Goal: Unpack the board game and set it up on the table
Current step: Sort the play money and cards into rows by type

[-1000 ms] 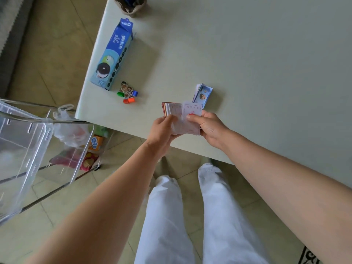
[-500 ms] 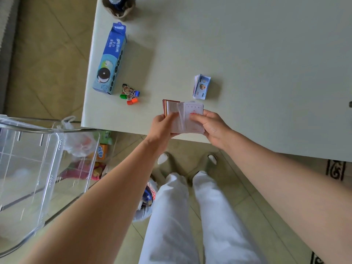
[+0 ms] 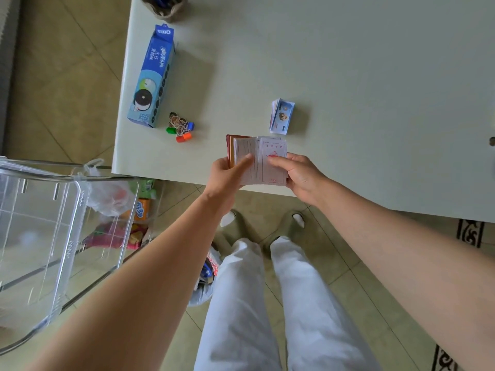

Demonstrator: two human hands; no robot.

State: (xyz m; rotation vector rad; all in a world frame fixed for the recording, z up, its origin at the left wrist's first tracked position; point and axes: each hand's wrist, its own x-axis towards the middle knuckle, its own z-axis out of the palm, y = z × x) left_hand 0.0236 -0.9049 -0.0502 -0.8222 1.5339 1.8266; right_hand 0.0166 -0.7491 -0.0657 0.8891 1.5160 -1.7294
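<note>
Both hands hold a stack of white game cards [image 3: 269, 162] with red print over the table's near edge. My left hand [image 3: 229, 174] grips the stack's left side, thumb lying across the top cards. My right hand [image 3: 300, 174] pinches the right side, thumb on the top card. A red-edged part of the stack shows at its left. A small bundle of blue paper money [image 3: 281, 116] lies on the pale green table [image 3: 375, 89] just beyond the cards. Left of it sits a cluster of character pawns [image 3: 180, 127] on green, blue and orange bases.
A long blue biscuit box [image 3: 154, 76] lies near the table's left edge, a dark round container [image 3: 164, 6] beyond it. A clear plastic bin [image 3: 40, 236] stands on the floor at left, with bags and packets behind it. My legs and slippers are below the table edge.
The cards have been fanned a little more between my hands, with my left thumb sliding over the top cards. The view has shifted down and back slightly.
</note>
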